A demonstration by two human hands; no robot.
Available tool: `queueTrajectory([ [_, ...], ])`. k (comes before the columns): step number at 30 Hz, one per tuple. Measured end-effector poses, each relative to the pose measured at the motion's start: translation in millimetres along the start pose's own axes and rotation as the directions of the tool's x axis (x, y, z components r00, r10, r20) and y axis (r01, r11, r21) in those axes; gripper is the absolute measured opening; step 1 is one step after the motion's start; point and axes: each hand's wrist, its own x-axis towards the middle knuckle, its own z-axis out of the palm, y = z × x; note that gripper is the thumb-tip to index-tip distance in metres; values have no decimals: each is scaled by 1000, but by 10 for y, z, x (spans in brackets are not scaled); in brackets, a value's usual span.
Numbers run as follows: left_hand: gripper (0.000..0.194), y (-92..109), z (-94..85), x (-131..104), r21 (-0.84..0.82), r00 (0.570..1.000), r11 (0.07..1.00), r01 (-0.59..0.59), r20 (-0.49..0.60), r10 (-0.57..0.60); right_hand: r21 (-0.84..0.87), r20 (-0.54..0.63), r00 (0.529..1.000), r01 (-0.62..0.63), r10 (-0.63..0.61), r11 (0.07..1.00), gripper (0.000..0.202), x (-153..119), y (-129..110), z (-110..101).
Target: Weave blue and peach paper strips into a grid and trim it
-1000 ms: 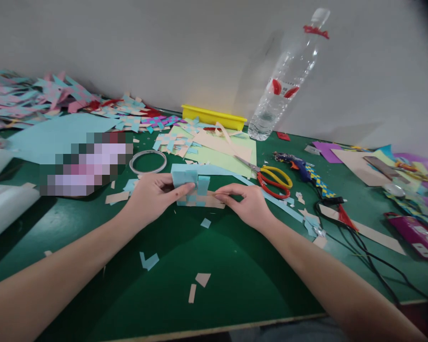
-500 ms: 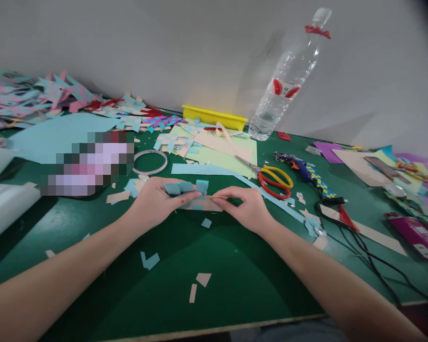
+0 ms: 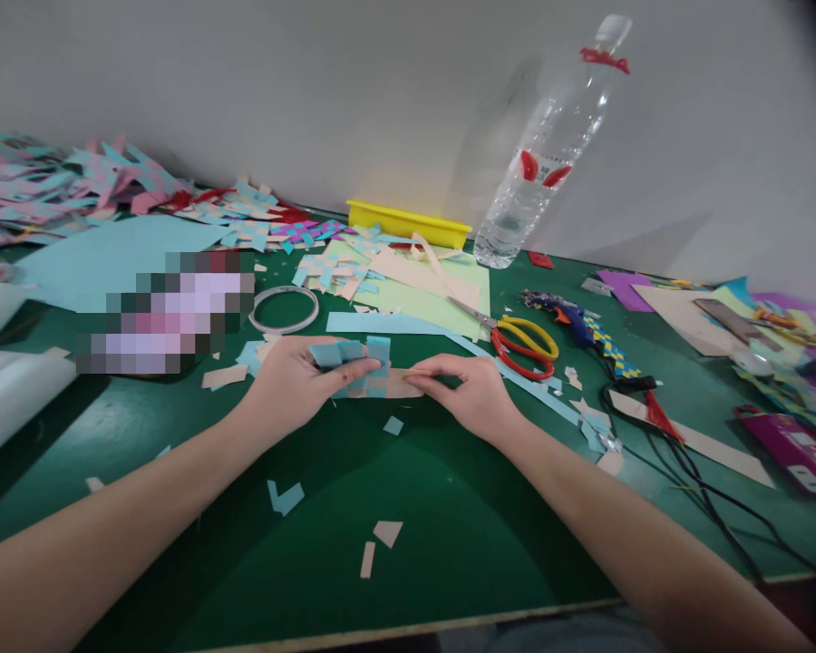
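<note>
My left hand (image 3: 306,376) is closed on a small woven piece of blue and pale pink paper strips (image 3: 376,367), thumb across its front. Blue strip ends stand up above the fingers. A pale pink strip (image 3: 403,384) runs out of the weave to the right, and my right hand (image 3: 459,385) pinches its end between thumb and fingertips. Both hands are just above the green table. Part of the weave is hidden behind the left thumb and palm. Below it lies a small blue paper scrap (image 3: 393,425).
Scissors (image 3: 527,345) with red and yellow handles lie right of my hands, by a long blue strip (image 3: 550,397). A tape roll (image 3: 284,310) sits to the left. Behind are a yellow tray (image 3: 408,227) and a tilted plastic bottle (image 3: 550,154). Black cables (image 3: 704,490) cross the right side.
The woven piece has shifted slightly left and turned, so more of the pale pink strip shows between my hands. Both hands keep their grip.
</note>
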Motion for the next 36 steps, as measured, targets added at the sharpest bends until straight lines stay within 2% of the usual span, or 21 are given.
queueTrajectory([
  [6,25,-15,-11,12,-16,1000,1000,4,13,-4,-4,7,1000,-5,5,1000,13,14,4,-5],
  [21,21,-9,4,23,-77,999,997,30,-41,-34,-6,-20,999,-31,30,1000,15,11,34,-15],
  [26,24,-32,-4,31,-73,995,994,79,-58,-84,8,-18,999,-42,42,999,15,11,46,-10],
  [29,28,-59,-4,63,-132,993,985,109,-32,-114,29,-53,996,-72,73,997,15,18,63,-18],
  [33,32,-69,-3,91,-310,988,938,154,35,-151,97,-116,982,-136,147,986,17,32,76,-41],
  [36,31,-58,-8,81,-337,977,918,210,92,-190,162,-131,974,-162,184,973,18,42,76,-52],
])
